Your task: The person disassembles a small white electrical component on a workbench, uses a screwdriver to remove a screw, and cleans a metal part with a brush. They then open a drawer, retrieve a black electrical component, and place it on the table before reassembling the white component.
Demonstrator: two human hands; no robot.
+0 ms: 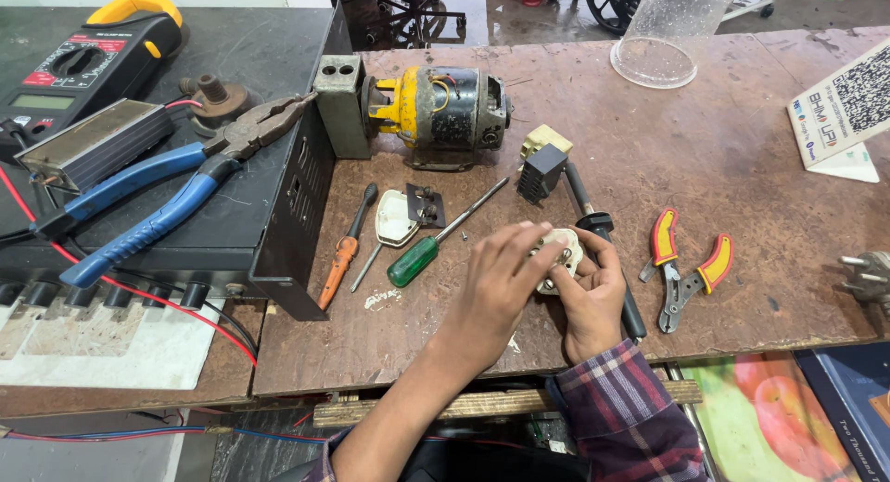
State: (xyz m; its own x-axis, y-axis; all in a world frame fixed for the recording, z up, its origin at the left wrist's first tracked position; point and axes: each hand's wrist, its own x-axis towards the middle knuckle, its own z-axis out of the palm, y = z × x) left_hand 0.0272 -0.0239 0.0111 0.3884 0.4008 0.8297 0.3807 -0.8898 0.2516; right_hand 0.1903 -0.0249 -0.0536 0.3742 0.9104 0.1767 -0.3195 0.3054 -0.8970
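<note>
Both of my hands meet over the brown workbench [723,158] near its front edge. My right hand [593,292] holds a cream three-pin plug [563,251] with its pins up. My left hand [496,283] lies across the plug, fingertips on it. Just left of them lie a green-handled screwdriver [413,260], an opened white plug cover [395,217] with a dark insert, and an orange-handled screwdriver [340,262]. A black-handled tool [603,230] lies under my right hand.
A black metal case [269,204] at the left carries blue-handled pliers [148,213], a clamp meter [88,65] and a silver box. A yellow-and-black motor [440,107], a red-and-yellow wire stripper [686,269], a clear plastic jar [667,37] and a card stand [839,107] stand around.
</note>
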